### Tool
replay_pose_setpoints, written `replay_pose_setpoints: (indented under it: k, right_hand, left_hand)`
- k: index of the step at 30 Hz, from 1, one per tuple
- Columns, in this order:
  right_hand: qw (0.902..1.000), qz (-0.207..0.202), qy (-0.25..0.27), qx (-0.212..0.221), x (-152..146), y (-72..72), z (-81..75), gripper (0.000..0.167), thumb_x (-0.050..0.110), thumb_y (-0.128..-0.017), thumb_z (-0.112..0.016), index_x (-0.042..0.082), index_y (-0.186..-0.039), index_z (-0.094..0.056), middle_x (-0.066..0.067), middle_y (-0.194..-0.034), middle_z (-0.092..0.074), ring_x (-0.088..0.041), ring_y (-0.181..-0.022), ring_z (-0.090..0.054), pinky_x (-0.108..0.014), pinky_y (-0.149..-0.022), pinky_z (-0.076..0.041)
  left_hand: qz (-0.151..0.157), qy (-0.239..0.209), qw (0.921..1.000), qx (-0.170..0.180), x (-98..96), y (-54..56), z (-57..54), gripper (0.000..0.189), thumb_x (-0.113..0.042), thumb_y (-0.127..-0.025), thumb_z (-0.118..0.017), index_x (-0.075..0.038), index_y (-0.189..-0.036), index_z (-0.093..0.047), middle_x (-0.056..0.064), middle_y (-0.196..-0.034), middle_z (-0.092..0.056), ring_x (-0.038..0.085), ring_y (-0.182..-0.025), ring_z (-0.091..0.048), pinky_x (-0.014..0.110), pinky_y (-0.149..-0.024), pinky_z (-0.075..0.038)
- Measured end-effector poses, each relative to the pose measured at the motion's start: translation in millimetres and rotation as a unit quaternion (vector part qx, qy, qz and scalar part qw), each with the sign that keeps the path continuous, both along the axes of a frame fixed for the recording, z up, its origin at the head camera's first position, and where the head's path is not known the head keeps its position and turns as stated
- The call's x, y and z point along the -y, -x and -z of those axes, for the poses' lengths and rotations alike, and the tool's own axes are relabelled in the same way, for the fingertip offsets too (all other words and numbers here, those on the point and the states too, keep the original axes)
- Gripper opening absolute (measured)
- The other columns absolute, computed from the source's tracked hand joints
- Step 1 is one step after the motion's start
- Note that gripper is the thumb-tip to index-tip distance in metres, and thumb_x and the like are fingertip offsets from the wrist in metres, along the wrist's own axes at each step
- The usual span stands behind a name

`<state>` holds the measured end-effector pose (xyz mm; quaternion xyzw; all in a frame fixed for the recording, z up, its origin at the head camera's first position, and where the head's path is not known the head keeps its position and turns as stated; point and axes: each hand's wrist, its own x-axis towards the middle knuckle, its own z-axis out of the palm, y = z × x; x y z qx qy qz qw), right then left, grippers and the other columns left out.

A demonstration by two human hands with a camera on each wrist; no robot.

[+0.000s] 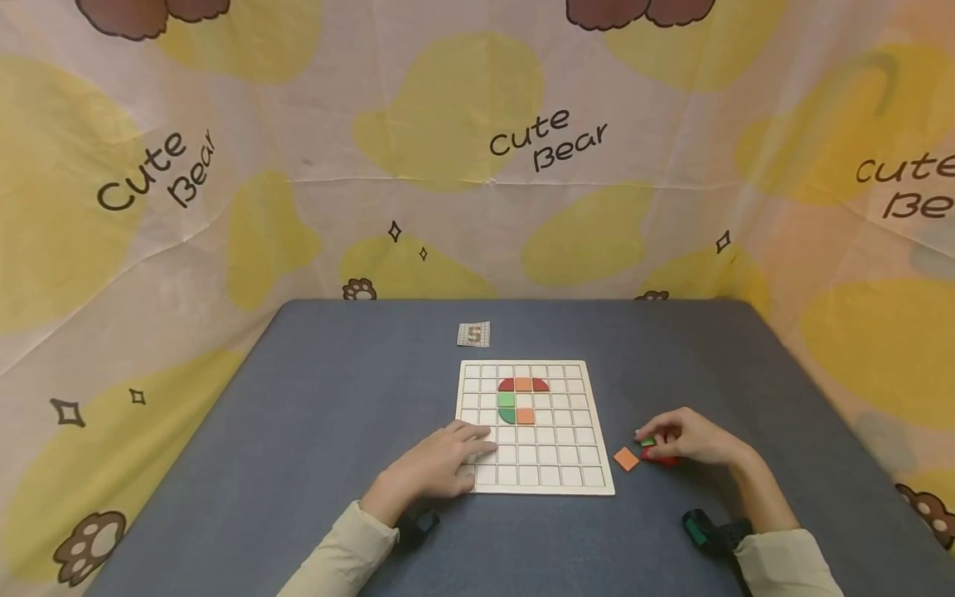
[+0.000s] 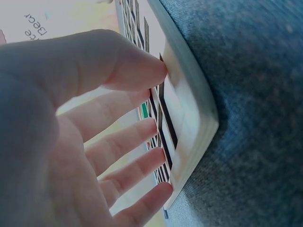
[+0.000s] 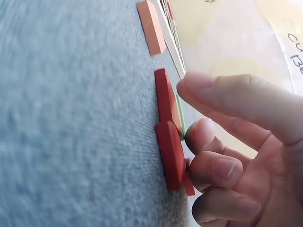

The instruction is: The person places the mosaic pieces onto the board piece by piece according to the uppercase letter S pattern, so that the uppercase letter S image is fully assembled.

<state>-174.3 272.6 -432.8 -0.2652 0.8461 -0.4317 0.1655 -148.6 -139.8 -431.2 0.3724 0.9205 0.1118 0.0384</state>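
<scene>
My left hand (image 1: 440,460) rests on the lower left of a white gridded board (image 1: 548,456), fingers spread; in the left wrist view, thumb and fingertips touch its surface near a corner. On the board lie two red corner tiles (image 1: 507,385), two orange squares (image 1: 525,416), a light green square (image 1: 507,400) and a dark green rounded tile (image 1: 507,415). Right of the board, my right hand (image 1: 694,435) pinches a green tile (image 1: 647,442) between thumb and finger, low over red tiles (image 3: 170,156). A loose orange square (image 1: 627,459) lies beside them.
A small pattern card (image 1: 473,334) lies behind the board on the blue-grey table (image 1: 358,373). A printed cloth (image 1: 448,124) hangs behind and at both sides. Dark wrist devices (image 1: 712,531) sit below the hands.
</scene>
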Motion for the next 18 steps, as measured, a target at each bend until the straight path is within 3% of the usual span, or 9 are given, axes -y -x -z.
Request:
replay_pose_setpoints:
  k: [8,14,18]
  right_hand:
    - [0.9997,-0.026,0.004,0.006,-8,1.0,0.7,0.020,0.001,-0.081,-0.070,-0.011,-0.096,-0.067,-0.018,-0.064,-0.052,0.002,-0.057,-0.044,-0.018,-0.049,-0.039]
    - [0.9995,0.011,-0.029,-0.005,-2,2.7,3.6,0.019,0.006,-0.078,-0.074,-0.006,-0.092,-0.069,0.001,-0.064,-0.051,0.004,-0.056,-0.042,-0.017,-0.050,-0.037]
    - [0.9954,0.061,-0.067,-0.031,7,4.7,3.2,0.020,0.012,-0.076,-0.077,-0.001,-0.089,-0.070,0.008,-0.065,-0.045,0.004,-0.055,-0.039,-0.017,-0.050,-0.033]
  left_hand:
    - [-0.001,0.002,1.0000,0.000,0.2,0.8,0.9,0.048,-0.014,-0.082,-0.060,-0.016,-0.130,-0.061,0.006,-0.140,-0.056,0.024,-0.128,-0.052,0.042,-0.104,-0.046]
    - [-0.002,-0.002,1.0000,0.000,0.0,1.1,1.1,0.048,-0.014,-0.081,-0.060,-0.015,-0.130,-0.061,0.006,-0.140,-0.056,0.024,-0.127,-0.052,0.042,-0.104,-0.046]
    - [-0.004,-0.003,1.0000,0.002,-0.7,0.8,1.8,0.049,-0.013,-0.080,-0.060,-0.015,-0.130,-0.061,0.006,-0.140,-0.056,0.024,-0.128,-0.052,0.043,-0.104,-0.046]
